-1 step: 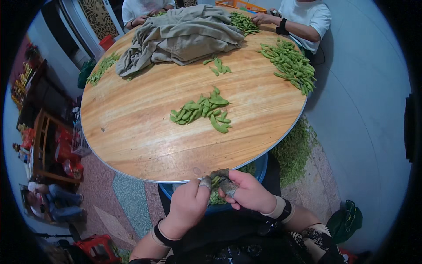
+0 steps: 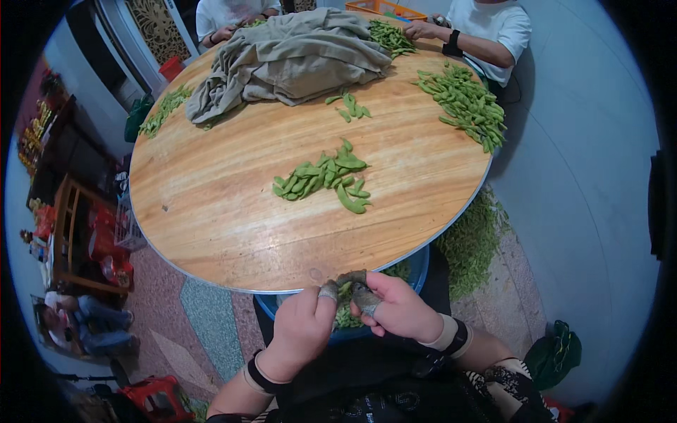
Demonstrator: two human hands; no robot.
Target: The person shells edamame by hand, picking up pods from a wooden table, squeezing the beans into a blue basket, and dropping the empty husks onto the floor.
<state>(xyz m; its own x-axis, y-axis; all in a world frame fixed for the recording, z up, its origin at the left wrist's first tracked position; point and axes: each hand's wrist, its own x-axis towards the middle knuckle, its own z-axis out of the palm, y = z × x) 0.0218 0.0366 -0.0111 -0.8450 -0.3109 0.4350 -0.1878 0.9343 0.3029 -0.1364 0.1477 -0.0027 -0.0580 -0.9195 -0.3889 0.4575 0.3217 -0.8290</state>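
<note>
My left hand (image 2: 302, 326) and my right hand (image 2: 403, 308) meet just off the near edge of the round wooden table (image 2: 233, 218). Grey wraps cover some of the fingertips. Both hands are closed, pinching a small green bean pod (image 2: 344, 287) between them; the fingers hide most of it. Below them, partly under the table, is a blue tub (image 2: 421, 271) with green pods or beans (image 2: 347, 317) inside. Beyond my hands a small heap of green bean pods (image 2: 321, 174) lies on the tabletop.
A crumpled grey-green cloth (image 2: 296, 63) covers the table's far part. More pods are heaped at the right edge (image 2: 465, 102), and a few lie mid-table (image 2: 352, 107). Two people work across the table, one with a dark wristband (image 2: 451, 42). Green shells or pods (image 2: 469, 247) cover the floor at right.
</note>
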